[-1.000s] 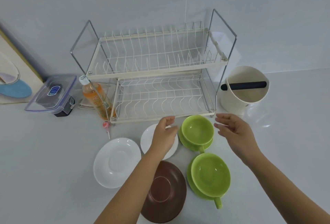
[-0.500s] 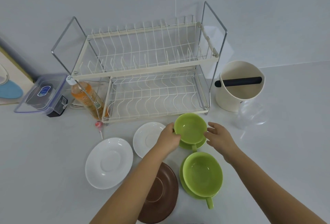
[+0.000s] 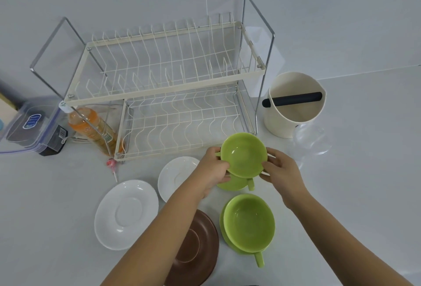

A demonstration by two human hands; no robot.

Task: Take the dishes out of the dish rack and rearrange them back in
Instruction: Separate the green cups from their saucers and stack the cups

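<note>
Dishes are all out on the counter (image 3: pixel 353 194); dish rack (image 3: pixel 164 94) stands with both tiers bare, so I judge the unloading done and the reloading about to start.

Both hands on the far green cup (image 3: pixel 243 154). Left hand (image 3: pixel 213 172) curls round its left rim, right hand (image 3: pixel 281 168) pinches the right rim, fingers (image 3: pixel 266 164) on the edge. Two-sided hold keeps the cup level; it looks raised off the green saucer (image 3: pixel 232 184) under it, but I can't tell if they're fully apart. It sits just in front of the lower tier's right corner, short path in.

Rest is laid out in front of the rack, well apart: small white saucer (image 3: pixel 175 175), big white saucer (image 3: pixel 125 215), brown plate (image 3: pixel 196 247), and a second green cup (image 3: pixel 249 223) on its own saucer, handle toward me.

Hard to see:
- held cup's handle: a stub shows at my left fingers and another below near the saucer; can't say which belongs to what
- my left forearm covers part of the brown plate and the small white saucer
- brown plate cut off by the bottom edge
- clear glass thing (image 3: pixel 312 139) by the cream tub (image 3: pixel 296 105), shape unclear
- bottle (image 3: pixel 93 128) sits behind the rack's frame, plastic box (image 3: pixel 29 126) cut at left
</note>
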